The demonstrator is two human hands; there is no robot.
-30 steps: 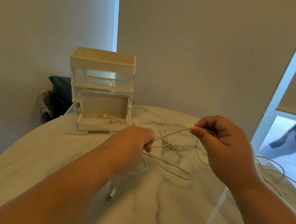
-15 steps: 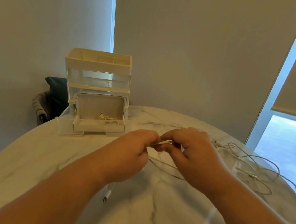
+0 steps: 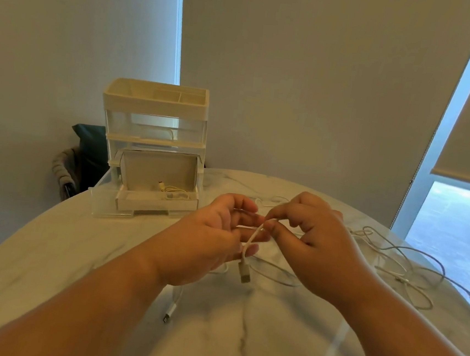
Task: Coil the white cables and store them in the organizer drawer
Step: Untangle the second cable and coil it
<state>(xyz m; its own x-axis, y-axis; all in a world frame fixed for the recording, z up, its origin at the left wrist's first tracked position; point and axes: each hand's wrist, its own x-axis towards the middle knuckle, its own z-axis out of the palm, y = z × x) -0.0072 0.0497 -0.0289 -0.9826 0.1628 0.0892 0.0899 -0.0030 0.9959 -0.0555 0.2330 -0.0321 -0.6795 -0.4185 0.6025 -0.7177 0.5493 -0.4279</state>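
Cable [image 3: 253, 233] hangs near-vertical, plug [image 3: 244, 273] down, from right hand [image 3: 316, 243] — pinched at fingertips — across straight, released fingers of left hand [image 3: 207, 241]; drawer [image 3: 156, 203] lies forward-left, nearer left hand.

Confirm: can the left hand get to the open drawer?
Probably yes: the drawer stands open just beyond the left hand, only table between, though the white cable is draped over its fingers.

Daylight enters through the window [image 3: 453, 227] at right; the room is dim. Wide-angle distortion curves the frame edges. The marble table [image 3: 63, 247] shows a glare streak. Detail is soft.
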